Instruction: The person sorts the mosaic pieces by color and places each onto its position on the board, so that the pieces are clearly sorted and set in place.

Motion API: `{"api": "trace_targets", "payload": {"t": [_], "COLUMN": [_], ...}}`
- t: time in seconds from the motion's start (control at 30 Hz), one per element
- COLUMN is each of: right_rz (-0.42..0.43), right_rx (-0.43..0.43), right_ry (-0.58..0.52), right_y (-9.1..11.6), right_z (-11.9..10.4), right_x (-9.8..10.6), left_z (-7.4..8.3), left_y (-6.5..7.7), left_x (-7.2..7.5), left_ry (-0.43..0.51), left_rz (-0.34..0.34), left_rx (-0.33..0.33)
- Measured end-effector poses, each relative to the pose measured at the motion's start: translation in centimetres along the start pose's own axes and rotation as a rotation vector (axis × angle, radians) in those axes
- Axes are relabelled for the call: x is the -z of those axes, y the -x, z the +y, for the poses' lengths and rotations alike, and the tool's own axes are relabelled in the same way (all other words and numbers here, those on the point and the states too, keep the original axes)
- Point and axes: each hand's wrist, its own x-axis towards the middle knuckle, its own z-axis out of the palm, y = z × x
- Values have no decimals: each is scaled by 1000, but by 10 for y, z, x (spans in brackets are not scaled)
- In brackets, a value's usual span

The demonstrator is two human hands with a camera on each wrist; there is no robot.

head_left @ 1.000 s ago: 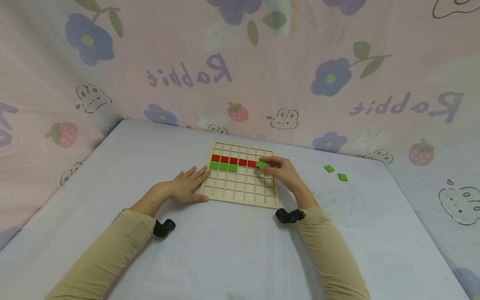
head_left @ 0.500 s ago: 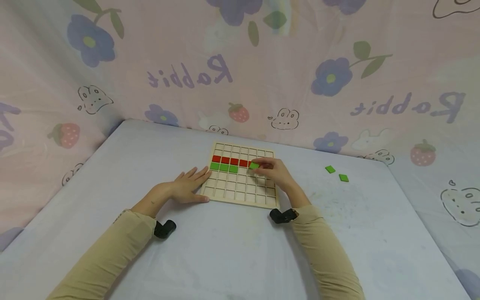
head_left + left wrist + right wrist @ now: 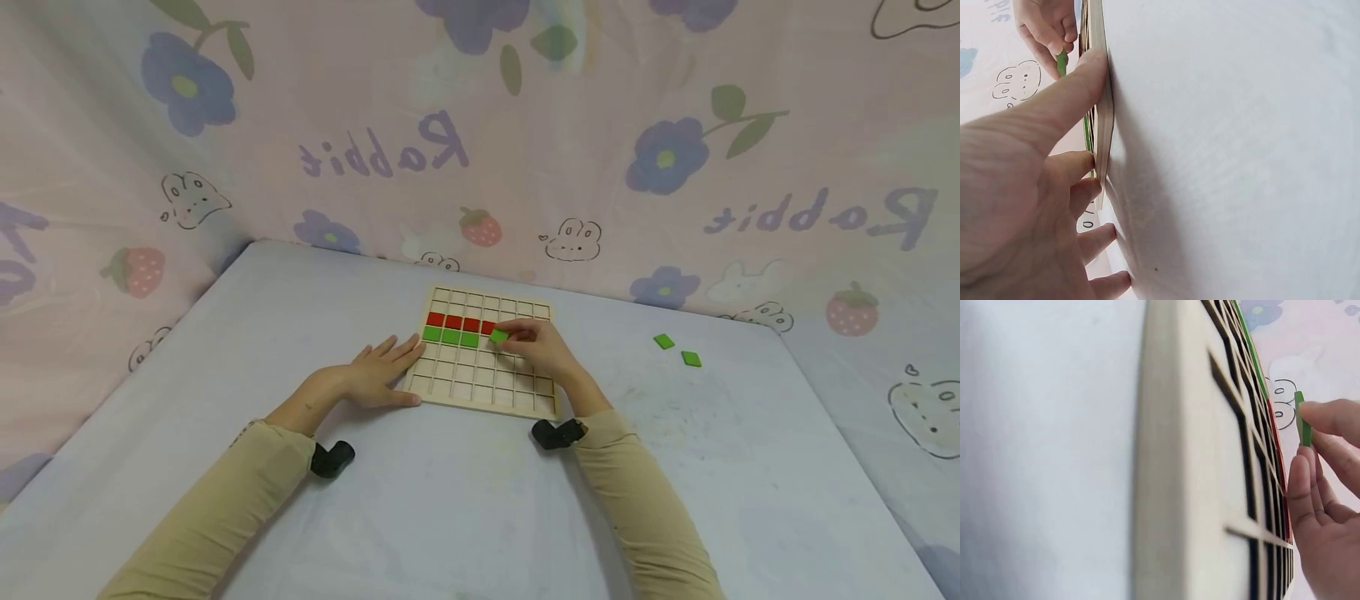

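Note:
A wooden grid board (image 3: 483, 410) lies on the table, its cells bounded by thin ridges. One row bears red square tiles (image 3: 453, 322), partly covered by the right hand; in the row nearer the person sit three green tiles (image 3: 451, 337). My right hand (image 3: 542, 346) pinches another green tile (image 3: 499, 336) between thumb and fingertips. In the right wrist view this pinched tile (image 3: 1303, 419) is held on edge, apart from the board's surface. My left hand (image 3: 375, 377) lies with fingers spread at the board's left edge; its thumb (image 3: 1079, 84) touches the board's side.
Two loose green tiles, a farther one (image 3: 663, 341) and a nearer one (image 3: 692, 358), lie on the white table (image 3: 450, 517) right of the board. A printed curtain (image 3: 510, 150) hangs behind the table. Each wrist wears a black camera mount (image 3: 332, 459).
My right hand has moved left over the board with the pinched green tile, from above the red row's right end toward the cell beside the placed green tiles. The left hand stays put.

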Motion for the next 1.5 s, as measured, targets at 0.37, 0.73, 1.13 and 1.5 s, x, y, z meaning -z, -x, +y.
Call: {"api": "trace_targets", "payload": {"t": [0.37, 0.73, 1.13, 1.5], "right_rz": [-10, -19, -32, -12], "right_rx": [11, 3, 30, 14], "right_ry": [64, 120, 139, 122], "right_y": [-3, -4, -6, -4], "right_z": [-7, -8, -5, -7], "right_x": [-10, -12, -13, -13], "left_z": [1, 0, 0, 0], "left_y": [1, 0, 0, 2], "left_x": [1, 1, 0, 0], "left_ry": [1, -2, -4, -4], "left_rz": [5, 4, 4, 12], "left_rx": [3, 4, 4, -4]}}
